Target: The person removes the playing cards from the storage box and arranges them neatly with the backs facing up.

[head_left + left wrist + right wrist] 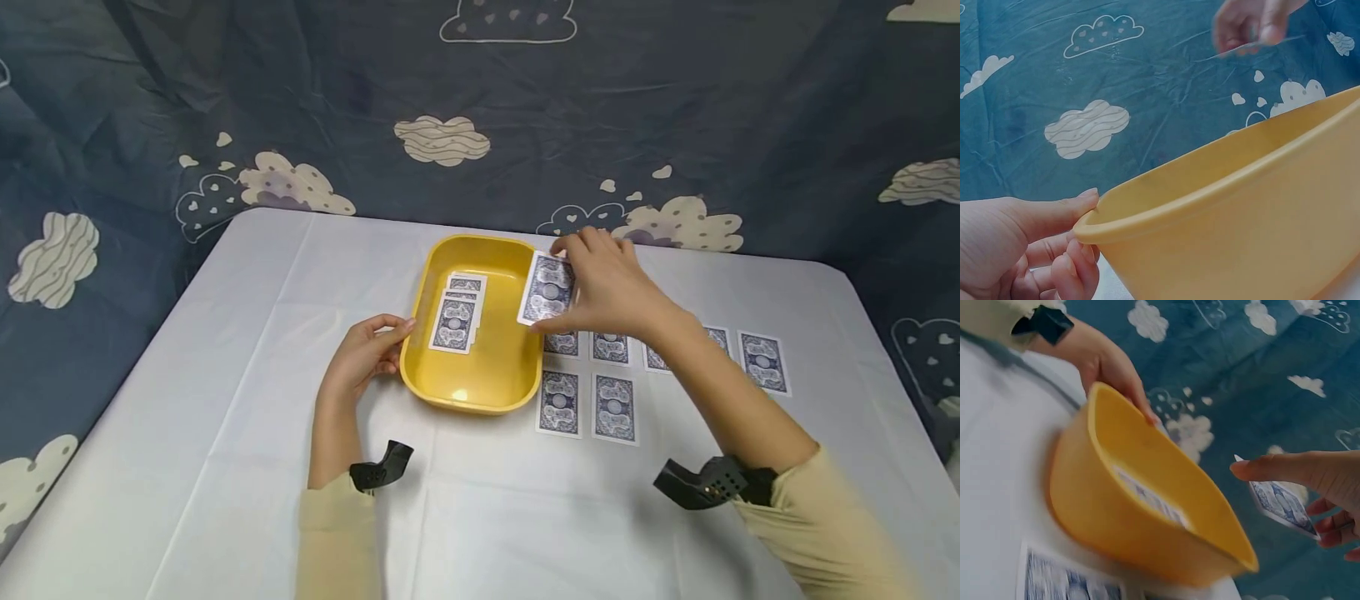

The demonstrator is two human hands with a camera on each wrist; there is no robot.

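Observation:
A yellow plastic tub (471,406) stands on the table, with several overlapping playing cards (453,323) lying back-up inside it. At the tub's left rim my left hand (367,354) pinches the edge, thumb on top and fingers curled beneath, as the left wrist view shows. My right hand (611,287) holds one playing card (548,288) by its edges, between thumb and fingers, above the tub's right rim. In the right wrist view that held card (1282,506) is tilted, its blue patterned back showing.
Right of the tub, more cards lie back-up in two rows, among them a near card (615,408) and a far-right card (764,363). My right forearm covers part of the upper row. Behind the white tabletop (247,400) hangs a dark cloud-patterned cloth (480,92).

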